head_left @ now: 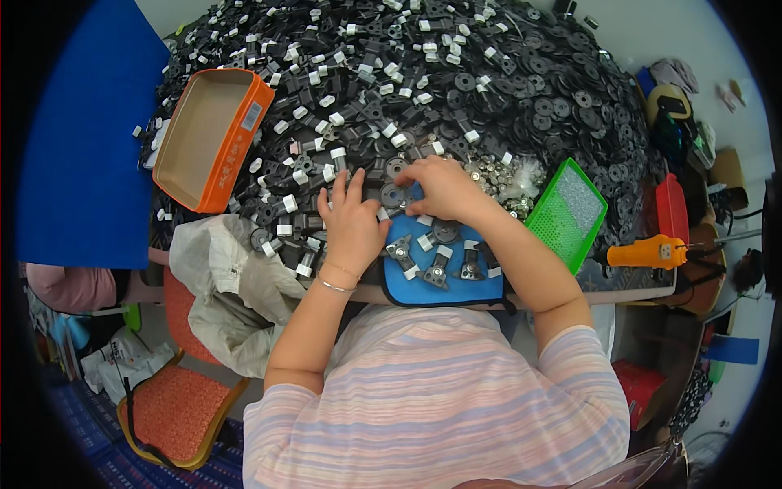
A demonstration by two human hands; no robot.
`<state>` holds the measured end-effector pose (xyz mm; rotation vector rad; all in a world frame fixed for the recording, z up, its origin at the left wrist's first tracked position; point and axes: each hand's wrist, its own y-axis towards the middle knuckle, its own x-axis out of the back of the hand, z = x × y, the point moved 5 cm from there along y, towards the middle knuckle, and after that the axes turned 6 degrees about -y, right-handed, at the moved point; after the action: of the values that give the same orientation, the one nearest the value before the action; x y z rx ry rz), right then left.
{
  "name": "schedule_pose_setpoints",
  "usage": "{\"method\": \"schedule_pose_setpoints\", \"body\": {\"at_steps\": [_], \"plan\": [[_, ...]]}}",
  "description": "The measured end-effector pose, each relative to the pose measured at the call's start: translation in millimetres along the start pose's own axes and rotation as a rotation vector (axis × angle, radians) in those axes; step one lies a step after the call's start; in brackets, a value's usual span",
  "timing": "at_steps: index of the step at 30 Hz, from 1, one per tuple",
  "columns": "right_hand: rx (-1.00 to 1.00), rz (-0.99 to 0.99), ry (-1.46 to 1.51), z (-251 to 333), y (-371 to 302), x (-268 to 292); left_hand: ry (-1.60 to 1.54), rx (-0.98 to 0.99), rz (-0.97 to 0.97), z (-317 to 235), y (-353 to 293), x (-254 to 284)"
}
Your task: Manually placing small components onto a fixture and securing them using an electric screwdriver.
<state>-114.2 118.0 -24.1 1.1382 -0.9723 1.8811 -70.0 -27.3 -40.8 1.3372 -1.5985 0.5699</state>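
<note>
My left hand lies over the near edge of a heap of black plastic parts with white ends, its fingers stretched apart. Its thumb is beside a white-ended part, and nothing shows in its grasp. My right hand is curled, with index finger and thumb at the edge of a round black disc part; its other fingers are mostly hidden. Below the hands is a blue mat. Several black parts with metal fittings lie on it, among them one assembled part.
An orange box stands tilted at left on the heap. Small metal pieces lie beyond my right forearm, beside a green basket. An orange power screwdriver is at right. A pale cloth sack hangs over the table's left front.
</note>
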Motion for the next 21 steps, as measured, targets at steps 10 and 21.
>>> {"method": "schedule_pose_setpoints", "body": {"at_steps": [10, 21], "plan": [[0.021, -0.132, -0.125, 10, 5, -6, -0.026, 0.014, -0.014, 2, 0, -3], [0.028, -0.14, 0.021, -1, -9, -2, -0.039, 0.023, -0.012, 4, 0, -2]]}}
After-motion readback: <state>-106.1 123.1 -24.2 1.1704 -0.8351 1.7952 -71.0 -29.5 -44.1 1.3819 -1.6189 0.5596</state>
